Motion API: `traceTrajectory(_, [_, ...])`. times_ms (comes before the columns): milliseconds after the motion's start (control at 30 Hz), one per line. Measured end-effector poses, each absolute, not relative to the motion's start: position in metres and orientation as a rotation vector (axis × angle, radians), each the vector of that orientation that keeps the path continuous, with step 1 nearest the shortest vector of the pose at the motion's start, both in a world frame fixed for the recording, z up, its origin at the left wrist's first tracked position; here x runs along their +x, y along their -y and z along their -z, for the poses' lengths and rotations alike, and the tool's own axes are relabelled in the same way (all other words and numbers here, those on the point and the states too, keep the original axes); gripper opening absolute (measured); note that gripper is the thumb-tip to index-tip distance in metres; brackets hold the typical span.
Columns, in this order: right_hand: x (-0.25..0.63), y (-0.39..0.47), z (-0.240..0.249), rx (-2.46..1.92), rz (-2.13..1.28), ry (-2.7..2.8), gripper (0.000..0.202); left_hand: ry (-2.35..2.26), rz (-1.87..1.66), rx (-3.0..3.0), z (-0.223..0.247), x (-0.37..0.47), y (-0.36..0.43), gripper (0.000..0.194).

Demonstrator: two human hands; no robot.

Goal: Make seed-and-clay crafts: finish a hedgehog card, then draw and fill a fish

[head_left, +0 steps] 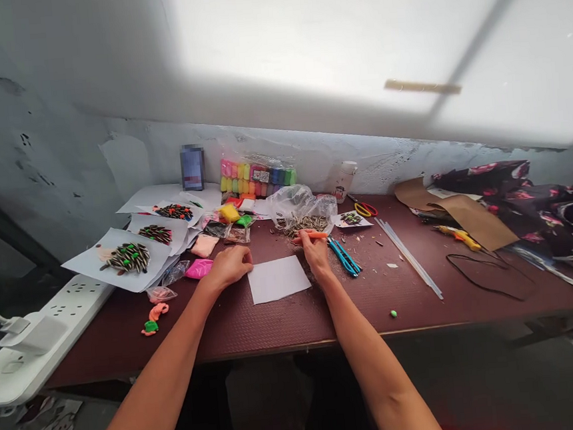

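A small white sheet of paper lies flat on the dark red table in front of me. At its upper left corner is my left hand, fingers curled in and the thumb side touching the paper's edge. My right hand grips an orange pen just beyond the upper right corner. Right behind that hand is a heap of sunflower seed-like pieces spilling from a clear plastic bag. Teal-handled pliers or cutters lie to the right of my right hand.
Finished-looking hedgehog pictures are stacked at left, beside a white power strip. Coloured clay packs and a phone stand at the back. Rightward lie scissors, glue sticks and a yellow glue gun.
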State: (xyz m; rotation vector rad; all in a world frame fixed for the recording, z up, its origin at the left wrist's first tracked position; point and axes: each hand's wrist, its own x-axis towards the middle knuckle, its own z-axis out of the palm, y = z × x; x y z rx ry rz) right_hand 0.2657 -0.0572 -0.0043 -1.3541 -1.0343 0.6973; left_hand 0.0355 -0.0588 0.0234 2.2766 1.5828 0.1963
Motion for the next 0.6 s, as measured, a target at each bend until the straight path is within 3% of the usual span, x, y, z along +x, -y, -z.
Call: traceTrajectory(600, [0.247, 0.073, -0.009, -1.169, -1.078, 1.212, 0.038, -1.68, -0.341, 2.26, -0.011, 0.042, 0.039, 0.018])
